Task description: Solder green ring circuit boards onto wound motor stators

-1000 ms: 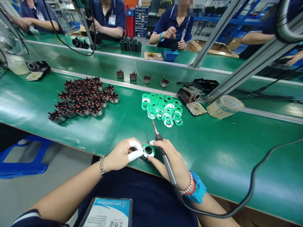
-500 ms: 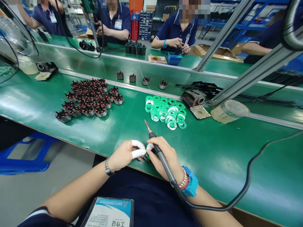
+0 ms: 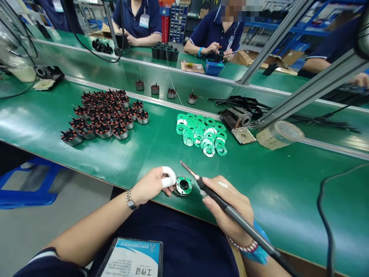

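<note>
Board-topped coil (image 3: 183, 191), pinched by left fingers (image 3: 169, 181), seems mid-positioning; soldering iron (image 3: 230, 211), clamped in right fingers (image 3: 212, 206), should aim there.

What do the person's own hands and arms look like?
Left hand: white coverings on the thumb and a finger, silver-and-gold link wristband, navy sleeve with a white stripe. Right hand: pearly beaded bracelet, bright blue band, some white at a finger too.
</note>
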The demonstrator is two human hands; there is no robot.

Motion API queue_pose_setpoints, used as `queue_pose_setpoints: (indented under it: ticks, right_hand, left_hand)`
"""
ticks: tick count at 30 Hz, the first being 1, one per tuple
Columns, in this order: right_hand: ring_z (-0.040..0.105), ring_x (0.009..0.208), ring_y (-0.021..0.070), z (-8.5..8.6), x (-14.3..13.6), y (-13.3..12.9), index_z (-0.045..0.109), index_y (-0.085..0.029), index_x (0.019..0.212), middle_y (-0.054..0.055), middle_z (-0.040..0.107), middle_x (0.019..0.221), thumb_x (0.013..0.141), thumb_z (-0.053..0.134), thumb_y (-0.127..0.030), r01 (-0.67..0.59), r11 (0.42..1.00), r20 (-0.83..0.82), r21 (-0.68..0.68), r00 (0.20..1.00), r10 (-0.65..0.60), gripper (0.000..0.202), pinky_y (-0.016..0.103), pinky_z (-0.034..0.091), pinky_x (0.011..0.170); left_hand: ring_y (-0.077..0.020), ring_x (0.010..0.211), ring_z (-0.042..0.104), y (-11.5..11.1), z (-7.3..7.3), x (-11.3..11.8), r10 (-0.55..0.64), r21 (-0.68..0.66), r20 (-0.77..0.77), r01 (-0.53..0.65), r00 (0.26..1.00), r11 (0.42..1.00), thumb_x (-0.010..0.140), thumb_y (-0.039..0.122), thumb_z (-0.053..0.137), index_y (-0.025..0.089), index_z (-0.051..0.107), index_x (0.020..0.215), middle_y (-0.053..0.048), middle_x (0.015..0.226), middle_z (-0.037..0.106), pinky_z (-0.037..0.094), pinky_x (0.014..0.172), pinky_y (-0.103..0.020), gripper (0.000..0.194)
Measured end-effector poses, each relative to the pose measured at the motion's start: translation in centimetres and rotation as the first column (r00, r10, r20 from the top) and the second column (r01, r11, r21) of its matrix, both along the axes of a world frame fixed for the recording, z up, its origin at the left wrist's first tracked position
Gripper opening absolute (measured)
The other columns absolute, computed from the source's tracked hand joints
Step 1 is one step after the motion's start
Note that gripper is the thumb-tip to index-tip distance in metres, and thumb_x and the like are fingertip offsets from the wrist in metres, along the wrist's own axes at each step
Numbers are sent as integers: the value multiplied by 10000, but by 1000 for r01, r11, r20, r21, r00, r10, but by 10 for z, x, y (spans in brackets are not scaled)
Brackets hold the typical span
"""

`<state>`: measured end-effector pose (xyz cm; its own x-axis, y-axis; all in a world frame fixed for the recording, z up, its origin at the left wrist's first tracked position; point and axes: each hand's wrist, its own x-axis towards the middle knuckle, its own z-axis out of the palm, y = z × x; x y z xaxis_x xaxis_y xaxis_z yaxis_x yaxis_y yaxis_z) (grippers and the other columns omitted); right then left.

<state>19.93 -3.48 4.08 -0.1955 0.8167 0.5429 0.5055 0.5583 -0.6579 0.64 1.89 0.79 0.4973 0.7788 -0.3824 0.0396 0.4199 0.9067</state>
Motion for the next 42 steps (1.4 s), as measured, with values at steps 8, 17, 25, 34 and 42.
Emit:
queue_pose_setpoints:
  ticks: [8, 17, 25, 34, 42]
  right_hand:
    - [548, 587, 145, -1, 8, -6, 661, -196, 849, 22, 607, 623, 742, 552, -98, -40, 984, -104, -171, 994, 23, 181, 280, 463, 528]
    - [544, 605, 142, -1, 7, -5, 664, -186, 862, 25, 607, 630, 737, 557, -76, -74, 984, -107, -162, 993, 57, 198, 278, 458, 548]
    - [567, 635, 141, -2, 11, -3, 607, -215, 979, 21, 612, 703, 790, 533, -128, -55, 995, -80, -81, 996, 48, 221, 266, 473, 577]
    - [532, 1010, 204, -4, 5, 36, 467, -174, 1080, 109, 572, 1056, 739, 584, -140, -371, 904, 255, -214, 872, 418, 363, 335, 475, 837]
    - [513, 994, 213, -14, 5, 40, 459, -182, 1083, 97, 580, 974, 770, 595, -251, -330, 929, 320, -169, 873, 368, 348, 361, 473, 842]
  left_hand:
    - [-87, 489, 549, 2, 0, 0, -26, 2, -33, 26, 999, 1000, 697, 242, 581, 132, 533, 654, 8, 557, 559, 471, 511, -207, 127]
    - [-85, 491, 547, 2, 0, 1, -26, 11, -41, 26, 999, 1000, 696, 233, 575, 133, 531, 648, 13, 558, 551, 474, 510, -204, 120]
    - [-81, 490, 541, 2, -1, 0, -23, 12, -33, 24, 999, 1000, 699, 210, 560, 133, 527, 660, 13, 564, 544, 474, 502, -197, 93]
    - [-102, 525, 562, 1, -3, -4, -45, 121, -80, 55, 996, 991, 744, 255, 547, 137, 528, 716, -1, 588, 569, 488, 525, -220, 123]
    - [-158, 820, 621, 3, -13, -30, -163, 791, -372, 404, 914, 459, 791, 193, 533, 234, 676, 899, -50, 898, 681, 461, 730, -248, 185]
